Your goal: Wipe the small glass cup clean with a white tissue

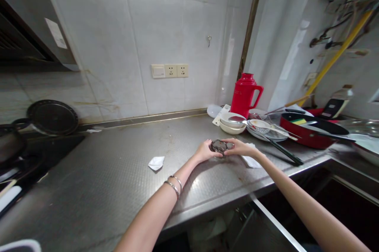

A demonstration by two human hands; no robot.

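Observation:
Both hands close around a small round glassy dish (219, 146) with a dark, wavy rim, low over the metal counter (118, 165). My left hand (205, 151), two bracelets on its wrist, grips the left side. On the opposite side, my right hand (239, 147) has its thumb and fingers pressed to the rim. The exact kind of dish is hard to make out. A crumpled white tissue (156, 163) lies left of my left hand. Partly under my right wrist is another white paper piece (251, 161).
Stacked bowls (232, 122), plates and utensils stand behind my right hand, near a red thermos (245, 94). A red pan (310, 130) sits further right. An open sink or drawer recess (334, 196) lies front right. A stove with a pot (10, 143) is left.

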